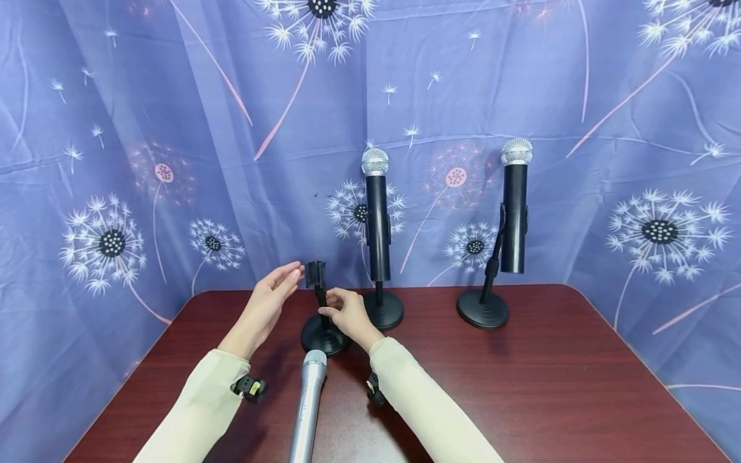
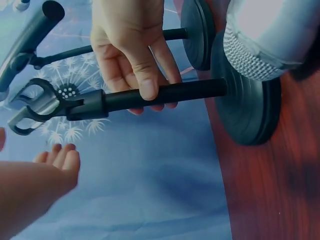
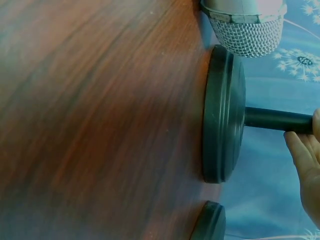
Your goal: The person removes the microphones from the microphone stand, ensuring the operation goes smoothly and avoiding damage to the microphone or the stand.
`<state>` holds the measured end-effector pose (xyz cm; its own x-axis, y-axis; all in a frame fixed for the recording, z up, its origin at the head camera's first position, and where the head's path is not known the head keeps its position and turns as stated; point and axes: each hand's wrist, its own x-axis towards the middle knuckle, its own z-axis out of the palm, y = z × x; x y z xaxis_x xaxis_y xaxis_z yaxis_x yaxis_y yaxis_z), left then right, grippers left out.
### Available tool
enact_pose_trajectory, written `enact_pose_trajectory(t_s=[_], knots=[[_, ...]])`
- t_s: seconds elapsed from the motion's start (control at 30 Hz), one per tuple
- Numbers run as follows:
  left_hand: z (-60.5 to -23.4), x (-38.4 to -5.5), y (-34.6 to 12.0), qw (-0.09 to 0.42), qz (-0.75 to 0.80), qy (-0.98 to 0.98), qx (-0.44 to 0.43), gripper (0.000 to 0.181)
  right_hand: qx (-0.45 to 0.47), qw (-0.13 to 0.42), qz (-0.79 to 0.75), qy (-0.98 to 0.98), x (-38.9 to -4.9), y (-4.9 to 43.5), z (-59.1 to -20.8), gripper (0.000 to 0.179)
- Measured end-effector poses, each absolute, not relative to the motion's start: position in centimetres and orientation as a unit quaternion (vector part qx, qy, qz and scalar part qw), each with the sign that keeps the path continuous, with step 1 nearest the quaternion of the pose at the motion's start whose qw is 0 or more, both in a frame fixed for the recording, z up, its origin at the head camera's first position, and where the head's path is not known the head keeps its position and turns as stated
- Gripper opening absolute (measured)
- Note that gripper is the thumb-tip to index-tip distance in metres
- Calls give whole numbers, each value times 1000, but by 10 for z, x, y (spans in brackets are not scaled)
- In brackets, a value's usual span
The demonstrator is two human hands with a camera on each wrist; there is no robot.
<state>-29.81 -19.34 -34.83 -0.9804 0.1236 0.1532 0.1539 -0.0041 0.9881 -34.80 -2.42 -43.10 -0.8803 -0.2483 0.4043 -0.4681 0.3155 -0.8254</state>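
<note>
A black microphone stand (image 1: pixel 325 334) with a round base and a forked clip at its top stands upright on the table. My right hand (image 1: pixel 349 314) pinches its post between thumb and fingers, as the left wrist view shows with the right hand (image 2: pixel 135 55) on the black post (image 2: pixel 185 92). Beside the clip (image 1: pixel 315 274) is my left hand (image 1: pixel 271 303), its fingers loosely extended and holding nothing. The clip holds no microphone. In front of the stand's base lies a silver microphone (image 1: pixel 311 402), its mesh head pointing toward the stand.
Right of the held stand, a black microphone (image 1: pixel 378 225) with a silver head sits upright in another stand. Farther right, a similar microphone (image 1: pixel 514 212) is in a third stand (image 1: pixel 483 308). A blue dandelion-print curtain (image 1: pixel 440 96) hangs behind the reddish-brown table (image 1: pixel 556 386).
</note>
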Motion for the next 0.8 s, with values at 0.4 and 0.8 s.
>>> enact_pose_trajectory(t_s=[0.4, 0.8], knots=[[-357, -322, -182, -42, -748, -644, -156, 57, 228, 94, 549, -799, -349, -23, -433, 20], [-361, -325, -176, 3, -754, -623, -207, 52, 230, 101, 547, -798, -350, -24, -433, 16]])
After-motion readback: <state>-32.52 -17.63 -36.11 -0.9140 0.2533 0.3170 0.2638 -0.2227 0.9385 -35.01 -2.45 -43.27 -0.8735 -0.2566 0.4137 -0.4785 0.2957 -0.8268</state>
